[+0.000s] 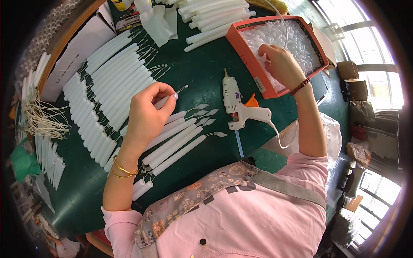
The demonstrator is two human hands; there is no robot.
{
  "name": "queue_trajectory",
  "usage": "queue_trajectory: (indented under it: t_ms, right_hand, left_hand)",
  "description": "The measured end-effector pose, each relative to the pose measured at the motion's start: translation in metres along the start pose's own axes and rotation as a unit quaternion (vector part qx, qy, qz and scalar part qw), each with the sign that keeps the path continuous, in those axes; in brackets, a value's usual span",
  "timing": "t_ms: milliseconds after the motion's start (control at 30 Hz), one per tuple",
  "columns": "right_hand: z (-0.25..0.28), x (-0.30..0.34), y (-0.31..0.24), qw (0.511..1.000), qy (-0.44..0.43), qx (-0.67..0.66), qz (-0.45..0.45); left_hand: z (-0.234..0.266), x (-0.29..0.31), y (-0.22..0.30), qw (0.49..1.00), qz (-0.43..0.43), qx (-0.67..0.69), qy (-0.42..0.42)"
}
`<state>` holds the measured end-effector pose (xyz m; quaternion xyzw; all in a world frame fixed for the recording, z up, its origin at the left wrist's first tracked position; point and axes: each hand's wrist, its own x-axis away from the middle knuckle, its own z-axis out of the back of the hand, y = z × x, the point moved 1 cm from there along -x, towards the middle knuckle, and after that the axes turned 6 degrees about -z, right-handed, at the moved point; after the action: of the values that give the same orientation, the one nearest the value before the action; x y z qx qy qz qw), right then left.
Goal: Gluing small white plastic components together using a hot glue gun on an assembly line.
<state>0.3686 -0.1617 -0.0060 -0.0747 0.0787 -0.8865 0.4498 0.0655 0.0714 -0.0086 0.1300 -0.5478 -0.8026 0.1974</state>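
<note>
Pink shirt cloth (249, 215) fills the near edge. Toward the left, rows of white candle tubes (122, 88) trail wires. Next, the left hand (147, 107) pinches one candle tube (161, 103) between thumb and forefinger, its wired end poking out, the rest largely hidden by the hand. Flame-tipped candles (177, 152) lie just beside it, then a white glue gun (237, 105). Farther right, the right hand (282, 64) curls over translucent flame caps (299, 38) in a red-orange box (246, 58); whether it grips one, I cannot tell. Picking a cap seems the current step; next probably calls for a light, single-piece pinch.
</note>
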Motion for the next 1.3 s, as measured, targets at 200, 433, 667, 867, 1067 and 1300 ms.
queue_trajectory:
  t_ms: [200,433,667,867,1067,1300]
  right_hand:
    - [0.019,0.021,-0.032,0.985,0.140,-0.098,-0.009]
    - [-0.002,0.042,-0.142,0.866,-0.040,-0.497,-0.045]
    - [-0.027,0.023,-0.148,0.804,-0.099,-0.586,-0.019]
    - [-0.029,0.020,-0.153,0.807,-0.116,-0.579,-0.015]
    - [-0.031,0.025,-0.161,0.807,-0.139,-0.573,-0.034]
    - [0.002,0.088,-0.128,0.960,0.059,-0.273,0.024]
  left_hand:
    - [0.001,0.001,0.001,1.000,-0.013,-0.002,-0.002]
    - [0.003,0.003,0.001,1.000,-0.020,-0.001,-0.018]
    - [0.003,0.005,0.003,1.000,-0.012,0.006,-0.024]
    - [0.005,0.006,0.004,1.000,-0.023,0.015,-0.012]
    - [-0.001,0.005,0.003,0.998,-0.055,-0.004,-0.003]
    - [0.004,0.000,-0.014,0.978,-0.141,-0.149,0.028]
